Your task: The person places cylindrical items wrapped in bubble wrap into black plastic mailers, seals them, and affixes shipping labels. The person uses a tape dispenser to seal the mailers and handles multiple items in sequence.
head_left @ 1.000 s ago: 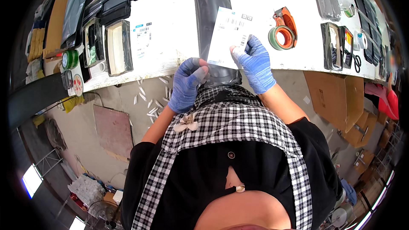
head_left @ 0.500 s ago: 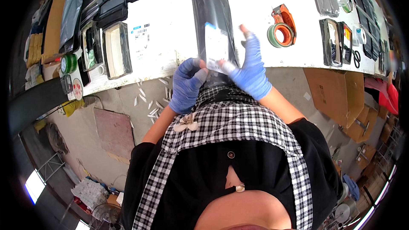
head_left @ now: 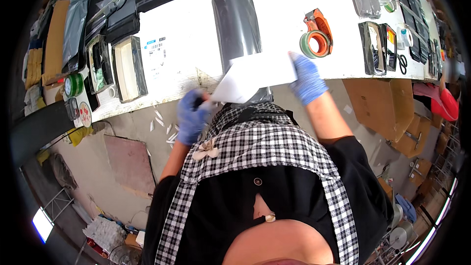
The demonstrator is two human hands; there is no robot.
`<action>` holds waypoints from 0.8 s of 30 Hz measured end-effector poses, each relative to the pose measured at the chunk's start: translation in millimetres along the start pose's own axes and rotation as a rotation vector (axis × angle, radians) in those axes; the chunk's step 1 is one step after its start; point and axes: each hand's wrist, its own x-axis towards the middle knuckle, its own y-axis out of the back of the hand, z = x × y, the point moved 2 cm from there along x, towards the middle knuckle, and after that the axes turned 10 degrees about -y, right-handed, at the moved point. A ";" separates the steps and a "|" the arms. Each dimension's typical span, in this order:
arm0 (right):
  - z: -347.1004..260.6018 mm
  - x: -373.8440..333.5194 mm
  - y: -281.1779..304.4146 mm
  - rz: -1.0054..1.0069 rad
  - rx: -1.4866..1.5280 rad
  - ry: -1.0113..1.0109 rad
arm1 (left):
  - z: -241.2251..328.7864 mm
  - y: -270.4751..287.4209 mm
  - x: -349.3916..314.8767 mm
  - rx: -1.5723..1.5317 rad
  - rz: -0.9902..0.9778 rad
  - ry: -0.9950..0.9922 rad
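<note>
A white label sheet point(head_left: 257, 76) is stretched between my two hands above the table's front edge, its plain side showing. My right hand point(head_left: 307, 79), in a blue fingerless wrap or glove, grips the sheet's right edge. At its lower left corner my left hand point(head_left: 192, 117), wrapped the same way, is closed on the paper; motion blurs the fingers. Behind and under the sheet lies a long dark grey plastic mailer bag package point(head_left: 235, 19), its near end reaching past the table edge toward my apron. The sheet hides part of it.
An orange tape dispenser point(head_left: 318, 34) lies right of the package. Open black-wrapped boxes point(head_left: 128, 68) stand at left, with green tape point(head_left: 74, 85) beside them. Scissors point(head_left: 402, 64) and another box point(head_left: 373, 49) are at right. A cardboard carton point(head_left: 378, 110) stands below the table.
My hands have moved apart, the left one down and left, the right one rightward. The sheet has lifted off the package and spread between them, its printed side no longer visible.
</note>
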 end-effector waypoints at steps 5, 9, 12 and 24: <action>-84.7 9.1 5.2 0.386 -0.625 1.117 | -92.9 126.5 -52.0 1.204 -0.319 0.465; -38.1 31.2 -65.7 0.015 -1.432 1.232 | -96.2 102.0 -39.4 0.938 -0.316 0.360; 8.1 37.8 -73.9 -0.238 -1.715 1.435 | -81.7 35.8 -28.9 0.326 -0.294 0.303; 22.2 43.0 -108.5 0.094 -2.137 0.835 | -76.7 -79.8 -4.5 -0.211 -0.142 0.512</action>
